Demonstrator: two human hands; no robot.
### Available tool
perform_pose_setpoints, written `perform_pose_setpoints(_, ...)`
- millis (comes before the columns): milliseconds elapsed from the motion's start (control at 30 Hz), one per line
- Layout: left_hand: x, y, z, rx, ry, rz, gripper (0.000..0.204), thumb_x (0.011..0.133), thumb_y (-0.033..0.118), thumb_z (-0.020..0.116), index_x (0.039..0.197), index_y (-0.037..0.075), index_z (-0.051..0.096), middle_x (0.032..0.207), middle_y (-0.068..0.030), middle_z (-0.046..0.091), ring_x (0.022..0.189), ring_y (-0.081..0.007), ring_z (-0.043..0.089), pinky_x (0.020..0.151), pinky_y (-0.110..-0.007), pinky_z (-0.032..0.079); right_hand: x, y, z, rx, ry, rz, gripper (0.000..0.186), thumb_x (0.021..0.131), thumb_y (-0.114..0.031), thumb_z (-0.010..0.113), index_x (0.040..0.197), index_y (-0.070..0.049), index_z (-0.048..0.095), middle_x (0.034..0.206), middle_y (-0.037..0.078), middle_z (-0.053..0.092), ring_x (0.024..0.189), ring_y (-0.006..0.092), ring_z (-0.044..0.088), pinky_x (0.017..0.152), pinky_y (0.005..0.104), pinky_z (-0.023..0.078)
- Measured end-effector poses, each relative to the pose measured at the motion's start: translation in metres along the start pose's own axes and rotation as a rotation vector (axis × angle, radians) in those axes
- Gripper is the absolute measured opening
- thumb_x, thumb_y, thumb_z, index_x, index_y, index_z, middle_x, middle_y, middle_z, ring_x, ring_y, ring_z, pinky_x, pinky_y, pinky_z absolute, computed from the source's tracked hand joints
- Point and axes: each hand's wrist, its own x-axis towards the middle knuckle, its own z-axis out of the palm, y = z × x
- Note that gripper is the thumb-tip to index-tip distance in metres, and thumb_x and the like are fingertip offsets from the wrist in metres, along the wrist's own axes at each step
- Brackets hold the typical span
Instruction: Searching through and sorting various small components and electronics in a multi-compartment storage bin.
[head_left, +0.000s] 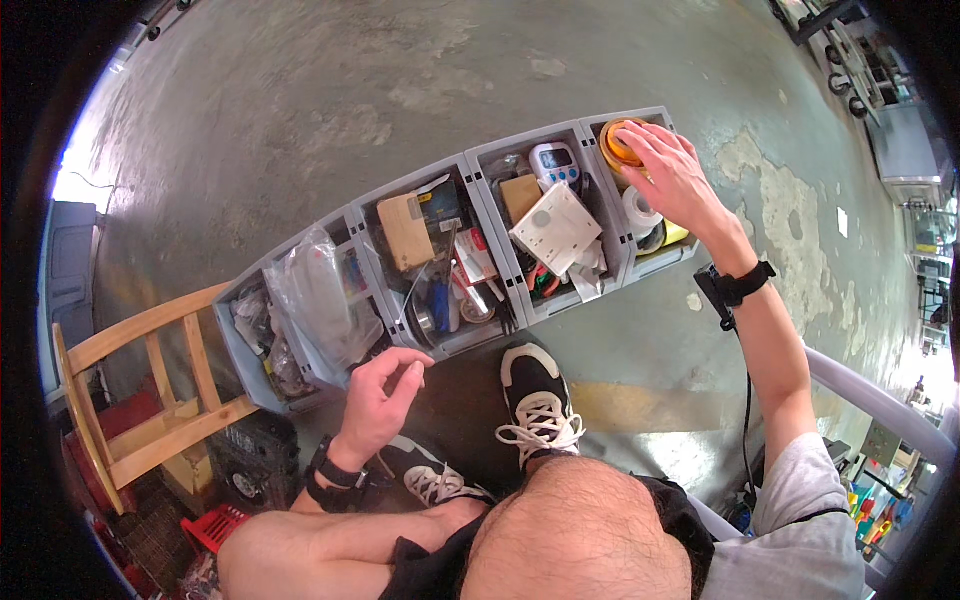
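Note:
My right hand [672,180] reaches into the rightmost grey bin [660,262], its fingers closed round the top of an orange roll of tape [622,145]. Below that hand, the same bin holds a white roll [640,212] and something yellow [676,235]. My left hand [385,395] hovers by the near edge of the bins, fingers loosely curled, thumb apart, nothing visible in it. Nearest to it is the left bin with clear plastic bags [325,295].
Middle bins hold a cardboard box [405,232], a white digital timer [555,165], a white square plate [557,226] and small tools. A wooden frame [150,390] stands at the left, above a red basket [212,527]. My shoes [540,405] are close to the bins. A grey pipe [880,405] crosses the right side.

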Motion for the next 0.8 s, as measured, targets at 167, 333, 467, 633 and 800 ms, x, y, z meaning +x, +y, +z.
perform_pose_setpoints(167,-0.001,0.001,-0.001,-0.002,0.002,0.014,0.017,0.104,0.013,0.063,0.109,0.0,0.074,0.084,-0.002,0.07,0.078,-0.0075,0.063,0.072,-0.026,0.051,0.001,-0.006,0.002,-0.109,-0.049,0.0,0.058,0.101,-0.031,0.068,0.153,-0.01,0.052,0.159,0.013,0.052,0.152,0.0306,0.04,0.126,0.0525,0.026)
perform_pose_setpoints(333,-0.005,-0.001,-0.003,-0.011,0.016,0.016,0.017,0.104,0.013,0.063,0.109,0.0,0.074,0.087,-0.0026,0.071,0.079,-0.0079,0.064,0.073,-0.026,0.052,-0.013,-0.002,0.023,0.016,0.106,-0.006,0.06,0.101,-0.039,0.066,0.153,-0.01,0.053,0.158,0.015,0.053,0.153,0.0341,0.038,0.127,0.055,0.024)
perform_pose_setpoints(467,-0.009,0.001,-0.006,0.017,0.028,-0.013,0.017,0.104,0.013,0.064,0.109,0.0,0.074,0.089,-0.003,0.071,0.08,-0.0082,0.065,0.074,-0.026,0.052,-0.013,-0.002,0.02,-0.004,0.091,0.006,0.064,0.102,-0.044,0.065,0.154,-0.009,0.052,0.16,0.015,0.051,0.155,0.0343,0.036,0.128,0.0566,0.019)
perform_pose_setpoints(633,-0.007,0.001,-0.003,-0.033,-0.008,-0.01,0.017,0.104,0.013,0.064,0.11,0.0,0.074,0.089,-0.0028,0.07,0.08,-0.0089,0.065,0.075,-0.027,0.052,-0.013,-0.005,0.024,-0.295,-0.004,0.126,0.066,0.103,-0.049,0.063,0.154,-0.009,0.053,0.16,0.015,0.051,0.156,0.034,0.034,0.129,0.0581,0.017)
perform_pose_setpoints(800,-0.008,0.001,-0.002,-0.034,0.004,0.027,0.017,0.105,0.013,0.063,0.109,0.0,0.074,0.088,-0.0025,0.069,0.081,-0.0085,0.064,0.074,-0.026,0.052,-0.013,-0.006,0.017,-0.171,-0.022,0.116,0.068,0.105,-0.049,0.06,0.159,-0.011,0.047,0.166,0.013,0.043,0.159,0.0328,0.03,0.128,0.0607,0.016)
